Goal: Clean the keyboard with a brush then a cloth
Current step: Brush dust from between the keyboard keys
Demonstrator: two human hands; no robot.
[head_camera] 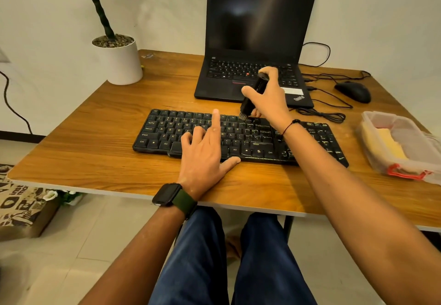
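A black keyboard point(162, 135) lies across the middle of the wooden table point(95, 142). My right hand point(270, 97) grips a black brush point(253, 97), held nearly upright with its bristles touching the keyboard's top row, right of centre. My left hand point(205, 154) rests flat on the keyboard's lower middle, fingers spread, index finger stretched toward the upper keys, thumb on the table in front. A yellow cloth point(387, 142) lies folded in a clear plastic box point(410, 161) at the right edge.
An open black laptop point(257, 30) stands behind the keyboard. A black mouse point(353, 91) and coiled cables point(324, 115) lie at the back right. A white potted plant point(119, 61) stands at the back left corner.
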